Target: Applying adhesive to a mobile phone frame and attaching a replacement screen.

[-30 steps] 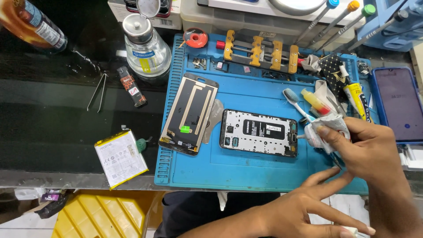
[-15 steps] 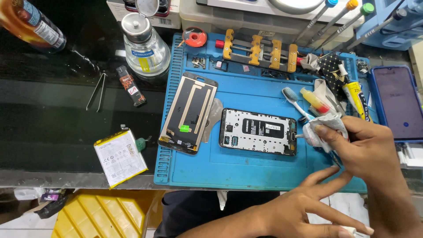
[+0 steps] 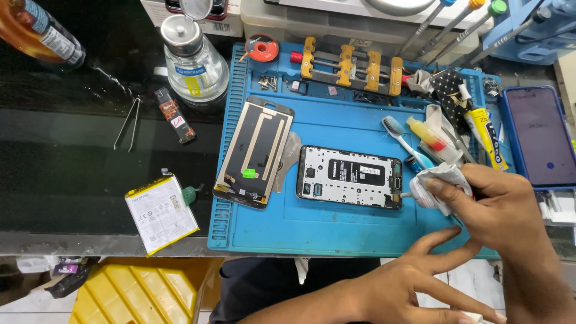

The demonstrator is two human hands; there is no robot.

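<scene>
Your right hand [image 3: 501, 207] keeps a closed grip on the crumpled white tube [image 3: 437, 183], its nozzle just beside the opened phone [image 3: 350, 177] at the blue mat's [image 3: 336, 225] middle, unmoved since before. Your left hand [image 3: 414, 282] hovers with fingers spread and empty over the mat's near edge, hardly shifted. A detached screen panel [image 3: 255, 153] lies near the mat's left edge.

Glossy black worktop [image 3: 72, 150], bright overhead light reflecting; yellow plastic stool [image 3: 138, 294] below on pale floor.
</scene>
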